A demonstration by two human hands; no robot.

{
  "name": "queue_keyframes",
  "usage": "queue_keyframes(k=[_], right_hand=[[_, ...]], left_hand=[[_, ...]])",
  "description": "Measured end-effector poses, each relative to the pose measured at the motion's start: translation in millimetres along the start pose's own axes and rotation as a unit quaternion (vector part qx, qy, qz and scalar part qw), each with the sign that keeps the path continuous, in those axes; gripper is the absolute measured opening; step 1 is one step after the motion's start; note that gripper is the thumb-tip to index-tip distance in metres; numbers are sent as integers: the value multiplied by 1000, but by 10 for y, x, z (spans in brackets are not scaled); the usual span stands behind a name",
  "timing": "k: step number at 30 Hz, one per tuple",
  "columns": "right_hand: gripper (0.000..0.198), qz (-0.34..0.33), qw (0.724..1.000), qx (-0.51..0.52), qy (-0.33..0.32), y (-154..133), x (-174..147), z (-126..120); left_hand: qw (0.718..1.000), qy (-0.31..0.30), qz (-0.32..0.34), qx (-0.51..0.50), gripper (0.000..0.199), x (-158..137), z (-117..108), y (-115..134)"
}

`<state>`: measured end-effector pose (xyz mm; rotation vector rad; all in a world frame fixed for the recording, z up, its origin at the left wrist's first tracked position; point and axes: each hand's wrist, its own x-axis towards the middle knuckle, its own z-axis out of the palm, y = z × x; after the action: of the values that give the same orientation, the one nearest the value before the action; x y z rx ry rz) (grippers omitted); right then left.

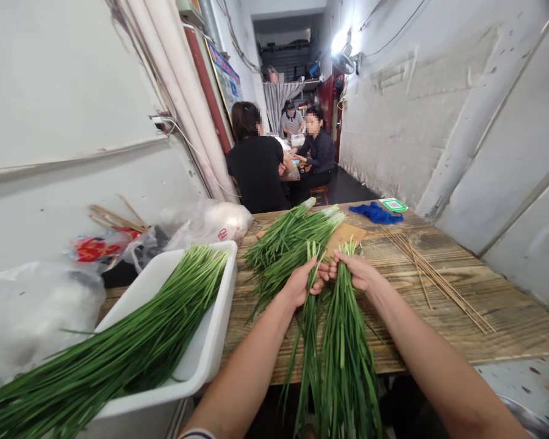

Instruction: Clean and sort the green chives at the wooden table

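My left hand is closed around a thin bunch of garlic chives. A thicker bunch of garlic chives hangs from my right hand, its pale cut ends poking up above the fingers. The two hands almost touch, and both bunches droop over the table's near edge. Just beyond them, more garlic chives lie heaped on the wooden table, partly across a brown board. To the left, a white plastic tub holds a large pile of long chives.
Thin wooden sticks lie on the table's right side. Behind them are a blue cloth and a QR code card. Plastic bags crowd the left. Several people sit at a table farther back, one in a black shirt.
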<state>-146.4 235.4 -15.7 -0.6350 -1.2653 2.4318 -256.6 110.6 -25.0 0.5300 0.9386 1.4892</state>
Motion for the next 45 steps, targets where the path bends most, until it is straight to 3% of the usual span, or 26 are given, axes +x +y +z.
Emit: queue_keyframes(k=[4, 8, 12, 15, 18, 23, 26, 30, 38, 45], right_hand=[[36, 4, 1000, -16, 12, 63, -18, 52], [43, -4, 999, -43, -18, 91, -25, 55], [35, 33, 998, -14, -59, 72, -12, 11], [24, 61, 998, 18, -25, 52, 12, -13], [16, 45, 998, 39, 27, 34, 31, -21], [30, 41, 999, 23, -3, 16, -17, 18], [38, 23, 999, -23, -39, 29, -55, 50], [43, 22, 998, -52, -37, 54, -50, 51], [36, 18, 999, -12, -28, 29, -32, 20], [35, -4, 1000, -16, -24, 42, -40, 44]], left_hand=[[999, -34, -9, 2, 34, -14, 6, -5], [999, -29, -17, 33, 36, -37, 48, -22], [998, -6, -25, 50, 37, -40, 79, -23], [998, 28, -10, 50, 34, -24, 61, -25], [997, 54, 11, 53, 34, -16, 23, -25], [997, -25, -12, 71, 37, -41, 4, -21], [996, -45, -21, 74, 36, -50, 11, -29], [996, -69, -28, 50, 36, -47, 19, -31], [999, 30, -6, 33, 29, -43, 44, 6], [996, 57, 33, 62, 35, -36, 52, -20]])
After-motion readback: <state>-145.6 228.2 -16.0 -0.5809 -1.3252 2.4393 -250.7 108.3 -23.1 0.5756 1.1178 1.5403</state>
